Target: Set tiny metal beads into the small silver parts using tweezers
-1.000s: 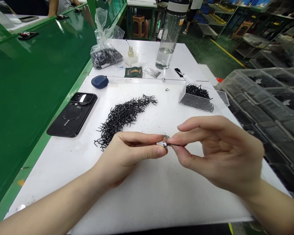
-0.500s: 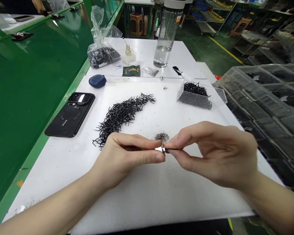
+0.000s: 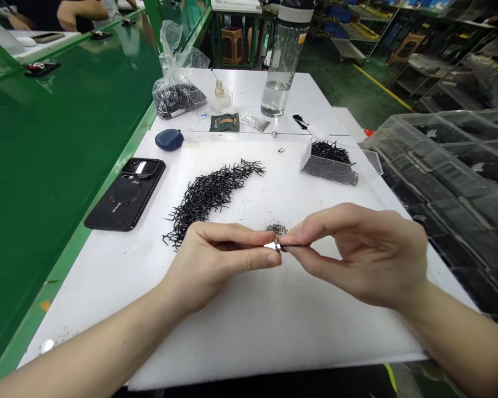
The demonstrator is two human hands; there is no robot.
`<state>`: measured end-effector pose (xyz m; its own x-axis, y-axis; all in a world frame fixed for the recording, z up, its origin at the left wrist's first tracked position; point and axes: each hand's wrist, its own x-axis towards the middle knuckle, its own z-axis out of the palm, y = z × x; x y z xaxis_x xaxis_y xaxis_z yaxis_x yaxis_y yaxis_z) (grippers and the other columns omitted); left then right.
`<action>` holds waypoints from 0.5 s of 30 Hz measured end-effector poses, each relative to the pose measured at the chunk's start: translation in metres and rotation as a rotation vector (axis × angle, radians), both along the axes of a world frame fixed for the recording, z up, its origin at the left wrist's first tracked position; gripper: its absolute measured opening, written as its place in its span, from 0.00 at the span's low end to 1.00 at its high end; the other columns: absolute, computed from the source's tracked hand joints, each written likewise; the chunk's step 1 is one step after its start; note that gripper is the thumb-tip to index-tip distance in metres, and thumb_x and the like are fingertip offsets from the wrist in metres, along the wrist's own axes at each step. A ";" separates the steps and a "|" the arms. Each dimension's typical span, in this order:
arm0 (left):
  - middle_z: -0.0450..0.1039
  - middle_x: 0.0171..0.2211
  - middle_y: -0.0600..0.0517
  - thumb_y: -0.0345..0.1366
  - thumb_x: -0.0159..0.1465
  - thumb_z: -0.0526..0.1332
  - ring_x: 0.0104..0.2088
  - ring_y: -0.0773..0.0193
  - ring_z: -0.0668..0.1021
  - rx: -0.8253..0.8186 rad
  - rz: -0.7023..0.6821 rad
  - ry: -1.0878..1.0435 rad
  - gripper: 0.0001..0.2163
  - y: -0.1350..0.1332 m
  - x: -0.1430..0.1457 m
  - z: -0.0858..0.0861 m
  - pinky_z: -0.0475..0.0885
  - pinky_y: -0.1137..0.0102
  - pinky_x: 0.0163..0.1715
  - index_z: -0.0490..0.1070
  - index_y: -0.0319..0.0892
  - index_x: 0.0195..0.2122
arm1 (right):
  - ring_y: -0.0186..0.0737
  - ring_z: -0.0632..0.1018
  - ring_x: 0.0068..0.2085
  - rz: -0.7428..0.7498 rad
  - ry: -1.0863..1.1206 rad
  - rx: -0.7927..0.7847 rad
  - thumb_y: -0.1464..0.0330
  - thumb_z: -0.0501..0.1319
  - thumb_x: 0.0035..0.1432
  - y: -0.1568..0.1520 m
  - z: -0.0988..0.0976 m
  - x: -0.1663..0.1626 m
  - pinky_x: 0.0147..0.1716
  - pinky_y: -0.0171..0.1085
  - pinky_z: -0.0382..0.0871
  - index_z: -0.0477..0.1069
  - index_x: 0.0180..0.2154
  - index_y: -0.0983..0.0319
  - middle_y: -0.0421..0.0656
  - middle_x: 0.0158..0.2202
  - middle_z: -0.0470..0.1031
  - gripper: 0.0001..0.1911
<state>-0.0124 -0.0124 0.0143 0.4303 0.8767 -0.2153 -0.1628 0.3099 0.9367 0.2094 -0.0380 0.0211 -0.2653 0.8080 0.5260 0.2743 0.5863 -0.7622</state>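
Between the thumb and fingers of my left hand (image 3: pixel 219 260) is a small shiny metal piece (image 3: pixel 270 245), pinched at its tapered body. My right hand (image 3: pixel 357 251) pinches a thin black piece (image 3: pixel 290 245) whose inner end meets the metal piece's right side. Whether it goes inside the metal cannot be made out. Just beyond the fingertips lies a little heap of tiny grains (image 3: pixel 276 228), some brownish. To the left, past my left hand, a curved pile of thin black forked pieces (image 3: pixel 209 193) spreads over the white sheet (image 3: pixel 249 315).
A clear box (image 3: pixel 330 166) of black pieces stands at the right. At the left lie a black phone (image 3: pixel 125 193) and a dark blue case (image 3: pixel 169 140). Behind are a plastic bag (image 3: pixel 178 97), a small bottle (image 3: pixel 219 88) and a water bottle (image 3: pixel 282 66). Divided trays (image 3: pixel 452 166) flank the table's right.
Both hands keep their pinch and sit slightly higher in view, with the metal and black pieces still together. The view has shifted a little. At the upper left, another person's hand shows more.
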 end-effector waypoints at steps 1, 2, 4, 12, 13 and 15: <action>0.88 0.35 0.54 0.33 0.51 0.81 0.39 0.60 0.87 -0.002 0.003 -0.005 0.09 0.000 0.000 0.000 0.82 0.74 0.41 0.88 0.51 0.32 | 0.41 0.86 0.36 -0.002 0.005 0.004 0.79 0.70 0.59 0.000 0.000 0.000 0.36 0.41 0.86 0.80 0.45 0.49 0.36 0.38 0.85 0.19; 0.88 0.36 0.54 0.33 0.51 0.81 0.39 0.61 0.87 -0.004 0.006 -0.012 0.09 0.000 0.001 0.000 0.82 0.75 0.41 0.88 0.51 0.32 | 0.41 0.86 0.36 -0.003 0.015 0.002 0.80 0.70 0.58 0.001 0.000 -0.001 0.36 0.41 0.86 0.80 0.45 0.49 0.36 0.38 0.85 0.19; 0.88 0.36 0.55 0.32 0.52 0.81 0.39 0.63 0.87 -0.010 0.004 -0.029 0.09 0.000 0.001 0.000 0.82 0.76 0.42 0.88 0.51 0.32 | 0.40 0.86 0.36 -0.002 0.042 -0.001 0.80 0.71 0.57 0.002 0.000 -0.002 0.36 0.40 0.86 0.80 0.44 0.50 0.37 0.37 0.85 0.20; 0.88 0.36 0.56 0.31 0.55 0.80 0.38 0.65 0.87 -0.007 -0.004 -0.057 0.09 0.001 0.004 -0.001 0.82 0.76 0.44 0.87 0.51 0.34 | 0.42 0.85 0.37 -0.049 0.073 -0.005 0.79 0.72 0.57 0.004 -0.001 -0.004 0.32 0.40 0.85 0.77 0.43 0.48 0.38 0.37 0.82 0.20; 0.88 0.36 0.56 0.31 0.55 0.80 0.38 0.65 0.87 -0.014 -0.003 -0.062 0.08 0.001 0.004 -0.001 0.82 0.76 0.44 0.87 0.51 0.34 | 0.42 0.86 0.37 -0.054 0.069 -0.003 0.79 0.72 0.57 0.004 -0.001 -0.004 0.33 0.40 0.85 0.77 0.43 0.49 0.38 0.37 0.82 0.20; 0.88 0.35 0.56 0.31 0.54 0.80 0.38 0.65 0.87 -0.026 0.005 -0.074 0.09 0.002 0.004 -0.001 0.82 0.76 0.44 0.87 0.50 0.34 | 0.41 0.86 0.37 -0.056 0.069 0.002 0.79 0.72 0.56 0.003 -0.002 -0.004 0.34 0.40 0.85 0.77 0.43 0.50 0.38 0.38 0.82 0.19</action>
